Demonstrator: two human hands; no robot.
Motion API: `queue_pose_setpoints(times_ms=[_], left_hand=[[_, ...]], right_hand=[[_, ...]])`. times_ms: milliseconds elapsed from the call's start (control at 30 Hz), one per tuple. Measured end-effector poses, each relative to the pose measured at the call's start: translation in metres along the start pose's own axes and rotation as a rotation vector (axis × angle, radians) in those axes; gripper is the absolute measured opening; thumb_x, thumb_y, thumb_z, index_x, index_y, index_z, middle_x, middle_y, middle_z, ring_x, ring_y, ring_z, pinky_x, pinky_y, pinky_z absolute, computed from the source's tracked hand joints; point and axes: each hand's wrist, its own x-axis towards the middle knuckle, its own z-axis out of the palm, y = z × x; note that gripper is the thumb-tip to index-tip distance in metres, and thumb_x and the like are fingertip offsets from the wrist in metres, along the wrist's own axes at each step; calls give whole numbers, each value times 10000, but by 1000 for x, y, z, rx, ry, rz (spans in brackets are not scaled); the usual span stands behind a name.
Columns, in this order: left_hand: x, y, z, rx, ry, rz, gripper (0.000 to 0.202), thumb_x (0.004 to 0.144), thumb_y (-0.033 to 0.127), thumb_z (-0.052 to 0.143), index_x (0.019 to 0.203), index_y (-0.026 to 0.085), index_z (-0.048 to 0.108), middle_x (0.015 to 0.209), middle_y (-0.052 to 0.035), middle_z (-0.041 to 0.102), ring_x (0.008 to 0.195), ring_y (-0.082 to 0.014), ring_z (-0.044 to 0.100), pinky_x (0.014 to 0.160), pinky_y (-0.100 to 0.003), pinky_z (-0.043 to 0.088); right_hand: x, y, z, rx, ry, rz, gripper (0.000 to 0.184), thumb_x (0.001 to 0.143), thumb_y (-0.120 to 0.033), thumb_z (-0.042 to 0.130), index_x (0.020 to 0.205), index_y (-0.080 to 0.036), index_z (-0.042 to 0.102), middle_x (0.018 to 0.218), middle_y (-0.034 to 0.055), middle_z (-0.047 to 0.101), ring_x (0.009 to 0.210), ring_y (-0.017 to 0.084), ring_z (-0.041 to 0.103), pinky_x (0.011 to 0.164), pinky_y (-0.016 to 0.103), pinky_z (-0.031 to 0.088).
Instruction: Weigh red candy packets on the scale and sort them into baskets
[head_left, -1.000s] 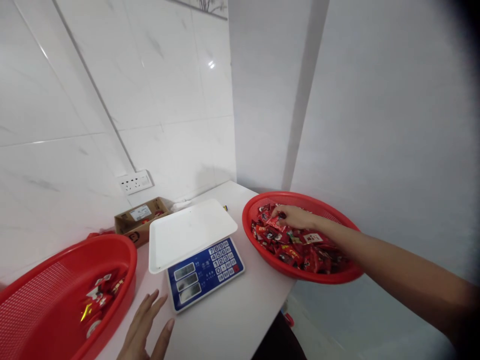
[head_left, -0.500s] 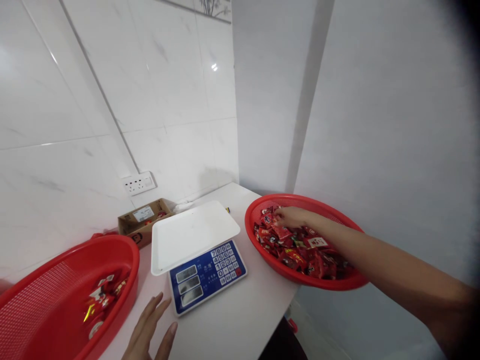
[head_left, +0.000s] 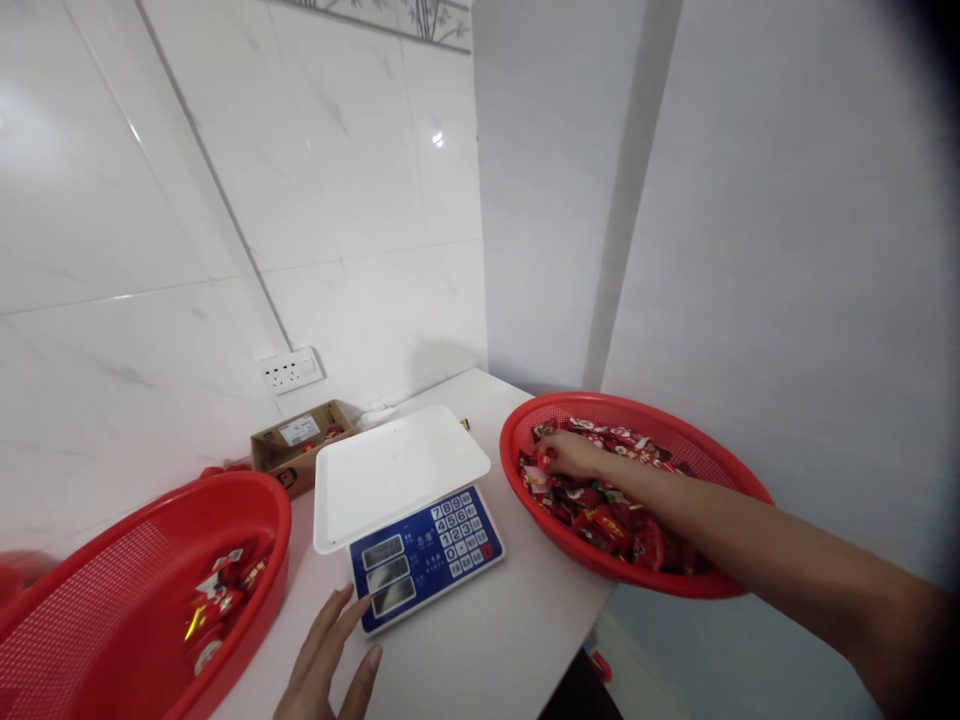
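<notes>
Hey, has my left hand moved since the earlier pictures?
Yes. Against the scale, your left hand has shifted right, toward it: the fingers showed left of its edge earlier, and one now overlaps that edge in the view.

Digital scale (head_left: pixel 429 558) on white table (head_left: pixel 480 635)

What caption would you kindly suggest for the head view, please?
Right hand among red packets in a basket; left hand by a digital scale.
</notes>
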Motion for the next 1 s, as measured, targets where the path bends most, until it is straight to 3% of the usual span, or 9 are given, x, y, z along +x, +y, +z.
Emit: queue_pose_setpoints(times_ms=[100,267,367,467,633,800,900,1000], left_hand=[[0,-2,0,-8,-3,6,365,803,473,463,1085,294,607,1270,-44,557,1187,-224,502,943,-401,456],[-1,-6,1,-21,7,-6,353,798,458,478,1086,301,610,1271,-26,558,1183,-227,504,949,-386,454],[-2,-6,3,-37,15,-13,345,792,447,493,1083,304,613,1266,-20,561,1178,-231,510,944,-385,459],[-3,-3,3,-55,5,-12,332,802,415,494,1086,293,613,1267,-36,559,1168,-222,519,952,-390,452],[-6,8,-4,-77,-67,-50,321,815,359,493,1103,279,612,1290,-53,541,1198,-218,490,977,-382,430],[-14,11,-14,-79,-33,-129,323,819,338,483,1114,284,606,1308,-55,523,1228,-215,457,1001,-406,399],[-19,7,-20,-72,-15,-151,323,813,324,490,1109,275,611,1303,-59,528,1232,-221,452,1010,-415,387],[-24,1,-26,-53,-2,-182,325,808,322,491,1107,282,612,1303,-56,529,1232,-227,452,1007,-427,388]], right_hand=[[0,9,-19,115,64,58,158,609,-228,635,760,-183,652,712,25,657,697,197,602,644,277,440],[-1,14,-50,337,177,113,144,652,-285,622,749,-182,599,732,42,664,672,190,597,598,278,448],[-2,-2,-64,508,197,117,165,680,-319,621,775,-191,581,721,44,672,652,182,608,596,287,474],[4,-35,-69,787,148,90,204,645,-286,675,798,-192,579,721,36,669,645,164,614,608,284,498],[28,-114,-52,966,-18,-78,204,619,-223,716,765,-176,582,673,15,648,601,126,595,523,224,466],[46,-188,-20,1017,-179,-255,173,671,-262,693,751,-168,572,591,-7,604,491,84,516,399,184,375],[51,-212,-4,1058,-249,-246,204,667,-278,708,728,-168,548,535,-30,554,466,75,486,379,176,355],[54,-218,7,1116,-341,-222,256,670,-329,720,722,-178,520,486,-59,499,433,63,446,380,176,359]])
